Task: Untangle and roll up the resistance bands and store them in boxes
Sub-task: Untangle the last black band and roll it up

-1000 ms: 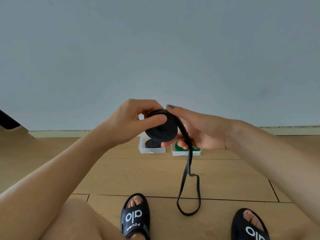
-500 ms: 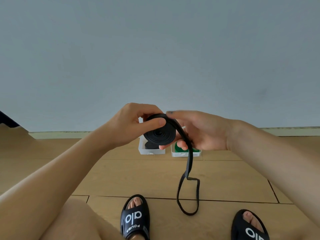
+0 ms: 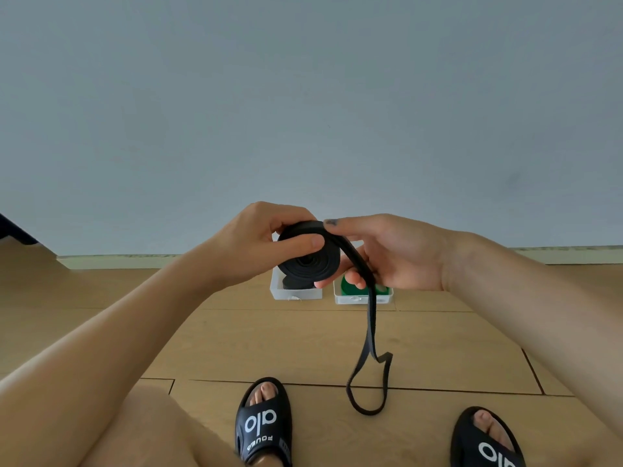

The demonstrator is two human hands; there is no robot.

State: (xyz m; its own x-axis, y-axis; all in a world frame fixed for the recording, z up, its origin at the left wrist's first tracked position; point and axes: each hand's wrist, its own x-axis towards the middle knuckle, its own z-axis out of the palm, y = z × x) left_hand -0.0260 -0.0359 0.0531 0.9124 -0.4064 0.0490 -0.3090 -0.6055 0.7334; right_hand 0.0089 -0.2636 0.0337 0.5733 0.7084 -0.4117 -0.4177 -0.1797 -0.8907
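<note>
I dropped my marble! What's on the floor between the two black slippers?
In the head view, only the black band's hanging loop shows above bare wooden floor between the left slipper and right slipper.

Between my left hand (image 3: 259, 246) and right hand (image 3: 387, 254) sits the rolled band (image 3: 308, 261), its tail (image 3: 369, 358) hanging between my feet. Behind, two boxes (image 3: 295, 293) stand side by side on the floor (image 3: 269, 342).

left slipper (image 3: 261, 424): "alo", "ROUEA" unclear | right slipper (image 3: 488, 443): "alo"
</note>
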